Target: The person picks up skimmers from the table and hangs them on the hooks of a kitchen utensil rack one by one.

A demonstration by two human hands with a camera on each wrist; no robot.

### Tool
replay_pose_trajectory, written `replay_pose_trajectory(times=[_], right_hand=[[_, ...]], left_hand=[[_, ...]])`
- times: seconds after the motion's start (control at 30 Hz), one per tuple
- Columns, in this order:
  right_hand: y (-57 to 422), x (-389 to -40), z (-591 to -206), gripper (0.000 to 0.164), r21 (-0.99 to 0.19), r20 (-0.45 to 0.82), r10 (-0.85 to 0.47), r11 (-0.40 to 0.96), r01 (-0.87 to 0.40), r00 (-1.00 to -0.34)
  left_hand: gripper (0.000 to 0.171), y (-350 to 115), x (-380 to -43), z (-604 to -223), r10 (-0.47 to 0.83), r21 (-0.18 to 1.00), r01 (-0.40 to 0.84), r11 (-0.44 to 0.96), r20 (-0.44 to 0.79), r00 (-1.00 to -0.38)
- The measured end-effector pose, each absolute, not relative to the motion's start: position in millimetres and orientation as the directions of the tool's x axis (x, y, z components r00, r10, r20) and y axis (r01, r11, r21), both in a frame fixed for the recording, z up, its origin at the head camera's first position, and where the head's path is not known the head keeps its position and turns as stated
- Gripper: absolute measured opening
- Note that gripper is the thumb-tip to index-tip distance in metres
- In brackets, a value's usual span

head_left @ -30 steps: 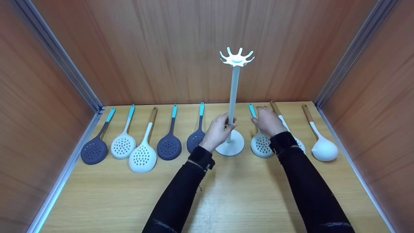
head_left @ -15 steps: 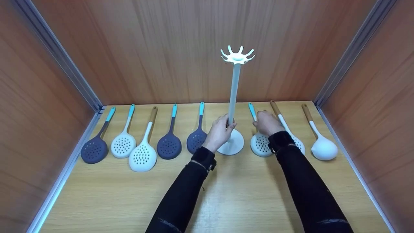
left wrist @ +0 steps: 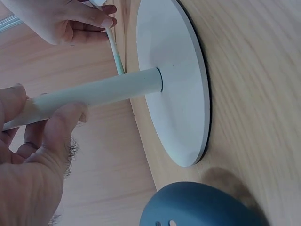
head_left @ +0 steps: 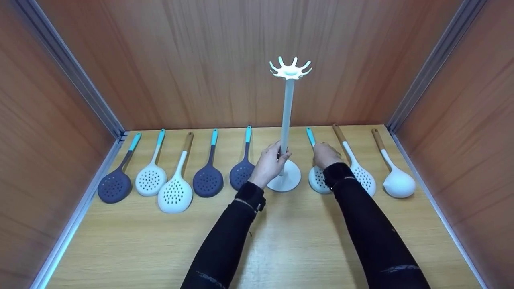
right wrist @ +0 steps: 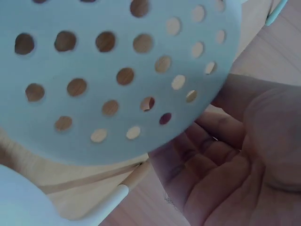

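Where wrist view peers: skimmer (right wrist: 117, 70) holes

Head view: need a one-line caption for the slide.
Left hand grips the pole of a white utensil stand while the right hand holds a white skimmer, amid spoons laid in a row.

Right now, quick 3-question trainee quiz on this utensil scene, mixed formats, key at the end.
1. True or false: the left hand holds the pole of the white stand.
2. What does the right hand have its grip on?
A. the solid white ladle
B. the teal-handled white skimmer
C. a dark blue skimmer
3. How many utensils lie left of the stand?

Key: 1 true; 2 B; 3 five.
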State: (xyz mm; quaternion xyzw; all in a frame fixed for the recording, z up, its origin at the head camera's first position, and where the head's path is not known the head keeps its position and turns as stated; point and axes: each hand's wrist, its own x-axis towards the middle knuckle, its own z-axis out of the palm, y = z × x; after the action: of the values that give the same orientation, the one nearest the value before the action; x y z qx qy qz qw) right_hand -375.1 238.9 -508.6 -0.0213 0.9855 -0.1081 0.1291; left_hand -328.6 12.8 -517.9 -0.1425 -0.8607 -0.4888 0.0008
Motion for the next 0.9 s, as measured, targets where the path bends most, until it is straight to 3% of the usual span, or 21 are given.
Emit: replay_pose_trajectory(times=[0.37, 0.9], right_hand=[[239.7, -375.1, -515.2, 0.021, -0.255, -0.159, -0.015, 0.967, 0.026, -0.987], [242.1, -368.6, -504.1, 0.014, -0.324, -0.21, 0.013, 0.943, 0.082, -0.978]], left_hand=[[0.015, 13.6, -328.5, -518.2, 0.239, 0.837, 0.245, 0.489, 0.142, -0.961], [0.014, 13.1, -327.8, -517.3, 0.251, 0.837, 0.242, 0.491, 0.13, -0.959]])
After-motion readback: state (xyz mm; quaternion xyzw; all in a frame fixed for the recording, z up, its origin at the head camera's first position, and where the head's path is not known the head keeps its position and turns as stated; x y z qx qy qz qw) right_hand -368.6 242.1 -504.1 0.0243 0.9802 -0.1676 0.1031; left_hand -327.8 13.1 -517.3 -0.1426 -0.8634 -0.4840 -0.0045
